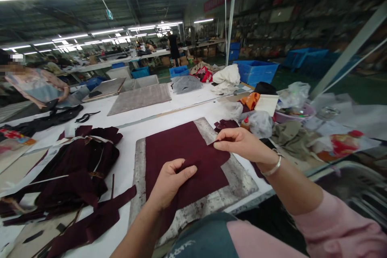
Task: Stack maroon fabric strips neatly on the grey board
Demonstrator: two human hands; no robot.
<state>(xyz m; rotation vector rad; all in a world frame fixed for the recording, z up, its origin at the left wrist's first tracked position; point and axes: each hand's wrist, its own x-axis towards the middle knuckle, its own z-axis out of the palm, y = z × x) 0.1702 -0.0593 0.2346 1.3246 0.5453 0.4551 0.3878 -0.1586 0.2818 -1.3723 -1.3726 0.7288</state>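
Observation:
A dark maroon fabric piece [172, 145] lies over a grey, stained board [242, 177] on the white table, its lower left part hanging toward the board's near edge. My left hand [173, 181] pinches the fabric near its middle, thumb and index finger together. At the upper right, my right hand [236, 143] pinches a corner or small flap of maroon fabric between thumb and fingers; whether it belongs to the same piece is hard to tell. A bracelet circles my right wrist.
Left of the board lies a tied bundle of maroon pieces [81, 165] with loose strips [102, 219]. To the right are a small bottle [245, 123], plastic bags [260, 124] and a purple basin [310, 112]. Across the table a person [40, 84] handles black fabric [57, 117].

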